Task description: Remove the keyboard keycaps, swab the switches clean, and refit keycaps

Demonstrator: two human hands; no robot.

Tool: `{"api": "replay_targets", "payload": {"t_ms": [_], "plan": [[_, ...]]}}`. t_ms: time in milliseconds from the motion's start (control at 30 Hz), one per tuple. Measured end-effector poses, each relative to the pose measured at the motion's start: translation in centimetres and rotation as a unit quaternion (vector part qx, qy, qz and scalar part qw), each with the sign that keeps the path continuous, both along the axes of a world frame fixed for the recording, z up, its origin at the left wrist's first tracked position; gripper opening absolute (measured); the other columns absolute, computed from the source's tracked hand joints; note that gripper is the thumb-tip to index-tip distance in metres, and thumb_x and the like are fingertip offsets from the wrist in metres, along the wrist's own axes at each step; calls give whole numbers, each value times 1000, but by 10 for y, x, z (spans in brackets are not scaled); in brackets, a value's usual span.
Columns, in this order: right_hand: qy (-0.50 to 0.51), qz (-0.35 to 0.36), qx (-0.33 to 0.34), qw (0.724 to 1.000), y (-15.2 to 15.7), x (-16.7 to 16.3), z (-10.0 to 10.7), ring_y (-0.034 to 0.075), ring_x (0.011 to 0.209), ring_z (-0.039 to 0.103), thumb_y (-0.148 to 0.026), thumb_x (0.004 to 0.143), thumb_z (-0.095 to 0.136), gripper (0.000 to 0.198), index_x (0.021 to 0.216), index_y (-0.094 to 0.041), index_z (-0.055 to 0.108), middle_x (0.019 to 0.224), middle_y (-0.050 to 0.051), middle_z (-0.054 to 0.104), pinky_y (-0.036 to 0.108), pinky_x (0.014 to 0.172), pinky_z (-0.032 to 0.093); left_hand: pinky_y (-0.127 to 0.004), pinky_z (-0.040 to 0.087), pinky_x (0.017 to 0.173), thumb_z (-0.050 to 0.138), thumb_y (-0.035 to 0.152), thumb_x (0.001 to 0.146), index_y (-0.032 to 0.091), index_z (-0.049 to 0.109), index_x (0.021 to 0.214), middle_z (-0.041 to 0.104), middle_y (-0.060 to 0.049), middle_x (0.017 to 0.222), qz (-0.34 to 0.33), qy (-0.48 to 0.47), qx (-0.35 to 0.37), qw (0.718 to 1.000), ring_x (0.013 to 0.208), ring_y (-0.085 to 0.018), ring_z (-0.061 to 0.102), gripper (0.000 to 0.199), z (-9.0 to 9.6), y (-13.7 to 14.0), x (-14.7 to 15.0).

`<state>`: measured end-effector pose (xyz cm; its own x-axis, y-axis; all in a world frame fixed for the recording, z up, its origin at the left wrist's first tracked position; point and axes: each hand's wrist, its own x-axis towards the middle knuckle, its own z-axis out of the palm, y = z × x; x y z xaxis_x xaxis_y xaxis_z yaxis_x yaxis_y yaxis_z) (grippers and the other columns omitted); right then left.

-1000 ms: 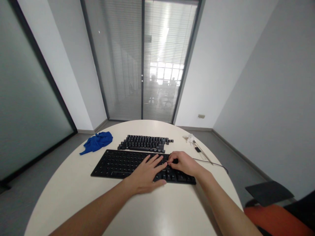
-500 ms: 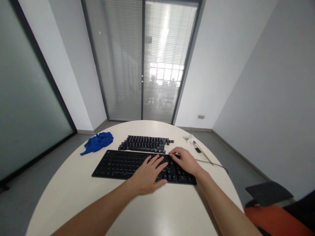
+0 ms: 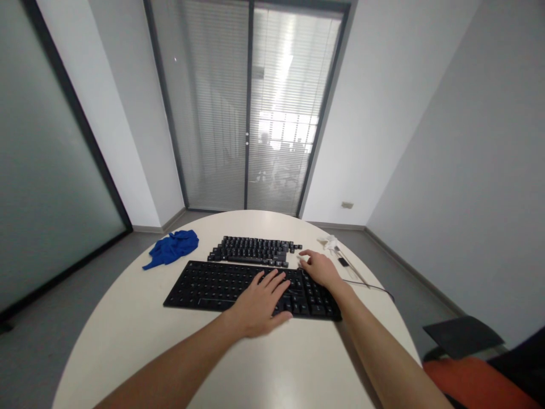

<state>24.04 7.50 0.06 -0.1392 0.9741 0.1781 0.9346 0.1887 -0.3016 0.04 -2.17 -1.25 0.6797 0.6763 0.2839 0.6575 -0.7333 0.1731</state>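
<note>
A black keyboard (image 3: pixel 200 284) lies across the table, most of its left and middle part stripped of keycaps, with caps on its right-hand block. My left hand (image 3: pixel 261 304) rests flat on its middle, fingers spread and holding nothing. At the keyboard's upper right edge is my right hand (image 3: pixel 320 268), its index finger stretched out and apart from the thumb. Nothing shows between those fingers. Behind the keyboard, loose black keycaps (image 3: pixel 255 248) lie in rows, in a keyboard-like layout.
A crumpled blue cloth (image 3: pixel 172 248) sits on the left of the round white table (image 3: pixel 140 318). At the right are white scraps (image 3: pixel 329 242), a small black piece (image 3: pixel 343 262), a thin stick (image 3: pixel 353 267) and a cable (image 3: pixel 370 284). An orange-seated chair (image 3: pixel 472 380) stands lower right.
My right hand has shifted slightly right, off the keyboard's top edge, and its thumb and index finger have parted. My left hand stays on the keyboard. The view has moved slightly.
</note>
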Motion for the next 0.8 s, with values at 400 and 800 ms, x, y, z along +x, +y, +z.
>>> {"api": "replay_targets", "payload": {"t_ms": [400, 800], "plan": [[-77, -9, -5, 997, 20, -24, 8, 27, 98, 69, -28, 91, 58, 38, 129, -26, 64, 104, 11, 75, 35, 82, 49, -50, 19, 119, 37, 61, 98, 18, 36, 150, 36, -11, 158, -1, 7, -3, 1000, 148, -30, 26, 67, 2, 0, 1], [-16, -39, 8, 999, 6, -7, 4, 23, 85, 68, -28, 88, 62, 16, 97, -24, 74, 89, 8, 76, 29, 71, 45, -47, 18, 120, 37, 58, 99, 19, 38, 149, 36, -10, 159, 4, 3, -3, 1000, 149, -27, 25, 63, 2, -1, 4]]}}
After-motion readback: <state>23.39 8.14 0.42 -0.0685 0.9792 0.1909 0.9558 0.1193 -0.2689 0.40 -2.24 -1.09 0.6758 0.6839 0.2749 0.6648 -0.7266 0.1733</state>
